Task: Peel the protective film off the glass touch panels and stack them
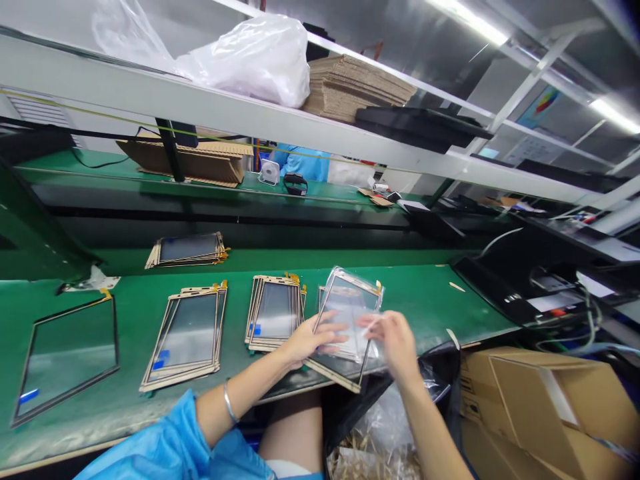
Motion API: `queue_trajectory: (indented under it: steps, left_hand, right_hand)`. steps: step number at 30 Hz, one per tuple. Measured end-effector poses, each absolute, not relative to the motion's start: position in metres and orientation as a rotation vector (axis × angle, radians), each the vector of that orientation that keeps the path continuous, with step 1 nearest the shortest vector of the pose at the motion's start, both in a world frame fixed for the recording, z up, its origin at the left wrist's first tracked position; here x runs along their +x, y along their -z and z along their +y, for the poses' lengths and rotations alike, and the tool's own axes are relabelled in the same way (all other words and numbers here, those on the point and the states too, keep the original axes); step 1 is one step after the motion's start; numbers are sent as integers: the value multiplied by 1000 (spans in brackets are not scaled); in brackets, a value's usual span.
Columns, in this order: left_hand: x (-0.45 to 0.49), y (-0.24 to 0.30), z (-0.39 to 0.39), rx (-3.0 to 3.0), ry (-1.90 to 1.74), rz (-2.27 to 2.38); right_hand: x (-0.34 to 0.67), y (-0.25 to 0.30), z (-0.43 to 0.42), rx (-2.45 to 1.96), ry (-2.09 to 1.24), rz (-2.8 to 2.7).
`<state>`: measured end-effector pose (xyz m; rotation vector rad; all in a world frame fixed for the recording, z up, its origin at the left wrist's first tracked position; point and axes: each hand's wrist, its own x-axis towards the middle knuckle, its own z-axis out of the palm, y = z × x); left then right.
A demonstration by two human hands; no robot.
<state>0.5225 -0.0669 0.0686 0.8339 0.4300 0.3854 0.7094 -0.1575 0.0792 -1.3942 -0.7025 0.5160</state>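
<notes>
A thin, flat, see-through rectangular panel with a narrow dark frame [353,303] is held tilted between the hands, over the near edge of the green tabletop [420,287]. Its left side is gripped by the left hand [313,337], with the fingers spread along the surface. The fingertips of the right hand [395,337] are drawn together on what seems to be a clear, glossy plastic film [356,347] (the exact hold is softened by blur).

If the film were tugged sharply by the right hand, the panel could be twisted out of the left hand's grip; as its lowest corner seems to reach past the table edge, it could be dropped toward the crumpled clear plastic [383,420] below the right hand. Smudges could be left by fingers pressed on the clear face. The tan-edged stack of similar panels [277,310], just left of the left hand, could be pushed askew if brushed by the forearm.

The panel looks smooth and glassy, pale where the light is caught, with tan along its lower border and a small orange tab [379,287] at the upper corner nearest the right hand
</notes>
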Motion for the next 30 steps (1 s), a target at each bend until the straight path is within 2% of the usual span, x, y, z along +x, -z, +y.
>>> queue_trajectory:
  steps: [4, 7, 9, 15, 20, 27, 30]
  left_hand:
    - [494, -56, -66, 914, -384, 473]
    - [483, -53, -69, 939, -450, 498]
    - [483, -53, -72, 959, -495, 501]
    - [485, -50, -73, 1028, -509, 585]
    - [480, -47, -73, 1071, -613, 692]
    - [459, -76, -85, 1094, -938, 572]
    - [451, -78, -78, 1104, -899, 532]
  right_hand:
    - [804, -106, -172, -1280, -184, -331]
    - [819, -112, -178, -1241, -55, -274]
    - [794, -104, -173, -1249, -153, -327]
    - [690, -86, -144, -1169, -736, -492]
    - [680, -87, -133, -1124, -732, -444]
    - [640, -31, -117, -1142, -896, -421]
    - [622, -15, -122, -1146, -892, -397]
